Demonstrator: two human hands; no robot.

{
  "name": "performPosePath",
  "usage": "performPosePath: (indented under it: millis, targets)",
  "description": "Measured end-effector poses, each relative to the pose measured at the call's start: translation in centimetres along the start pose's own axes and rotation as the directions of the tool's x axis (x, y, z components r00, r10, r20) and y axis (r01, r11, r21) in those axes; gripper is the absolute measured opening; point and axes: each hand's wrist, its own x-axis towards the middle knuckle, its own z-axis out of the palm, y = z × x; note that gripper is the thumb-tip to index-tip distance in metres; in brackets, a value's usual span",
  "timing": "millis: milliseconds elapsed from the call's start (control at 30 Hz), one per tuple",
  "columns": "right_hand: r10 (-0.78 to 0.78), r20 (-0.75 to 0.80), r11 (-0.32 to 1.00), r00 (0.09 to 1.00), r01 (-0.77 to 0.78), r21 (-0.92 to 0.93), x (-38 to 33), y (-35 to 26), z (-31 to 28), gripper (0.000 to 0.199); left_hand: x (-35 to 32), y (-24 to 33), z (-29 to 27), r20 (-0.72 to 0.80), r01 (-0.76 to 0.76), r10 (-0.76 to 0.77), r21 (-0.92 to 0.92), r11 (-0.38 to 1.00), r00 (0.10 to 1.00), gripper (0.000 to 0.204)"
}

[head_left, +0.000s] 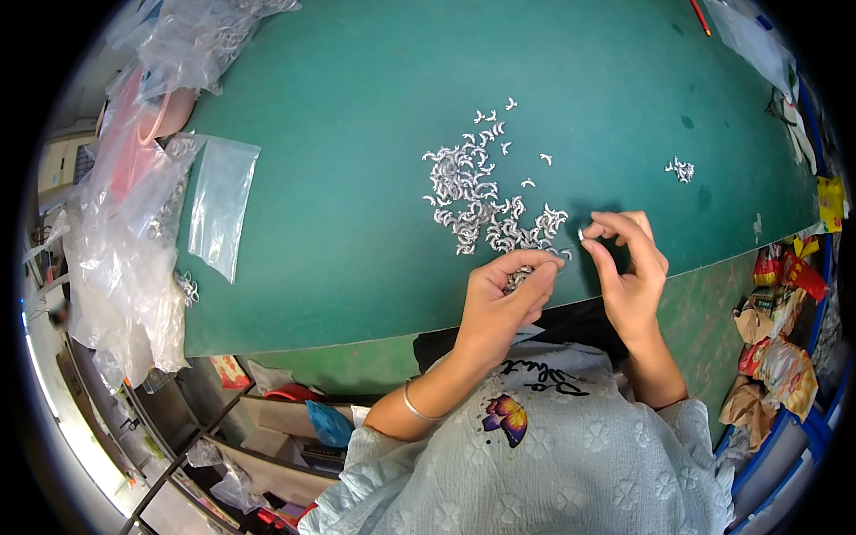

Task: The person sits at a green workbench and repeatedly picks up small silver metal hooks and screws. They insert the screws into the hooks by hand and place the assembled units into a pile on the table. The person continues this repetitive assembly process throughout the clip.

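A loose pile of small curved silver metal pieces [459,178] is spread over the green tabletop [339,178]. At the pile's near edge, my left hand [499,303] is closed round several such pieces [517,279]. Its thumb and forefinger meet at the tips, close to loose pieces lying there. My right hand [637,272], to the right of the pile, pinches one small silver piece [581,234] between thumb and forefinger, just above the table. Its exact shape is mostly covered by the fingers. Farther right lies a smaller cluster of silver pieces [683,170].
Clear plastic bags [125,259] crowd the left edge, with a flat clear bag [225,205] and a pink container [169,116] beside them. A red pencil-like stick [701,18] lies at the far right. Crumpled packets [776,357] sit off the table's right side.
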Motion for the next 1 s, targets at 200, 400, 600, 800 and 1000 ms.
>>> performPosePath:
  millis: [200,400,600,800,1000]
  targets:
    - [-0.182,0.052,0.979,0.982,0.176,0.104,-0.2,-1.7,-0.7,0.025,-0.2,0.1,1.3,-0.065,-0.106,0.121,0.196,0.975,0.991,0.013]
    - [-0.189,0.028,0.960,0.982,0.178,0.217,-0.1,-1.5,-1.0,0.028,-0.1,0.3,1.1,0.002,-0.082,0.082,0.081,0.993,0.997,0.010]
    - [-0.168,0.013,0.956,0.986,0.160,0.245,-0.6,-1.6,-1.4,0.027,-0.4,0.5,1.5,0.025,-0.169,0.167,0.145,0.975,0.986,0.009]
    - [0.085,0.120,0.849,0.989,-0.135,0.511,-1.0,-2.0,-1.7,0.027,-0.5,0.6,1.6,0.080,-0.331,0.321,0.276,0.903,0.944,0.011]
    - [0.363,0.624,0.021,0.692,-0.675,0.737,-1.1,-1.4,-2.1,0.025,-0.3,0.2,1.6,0.141,-0.429,0.405,0.295,0.854,0.903,0.013]
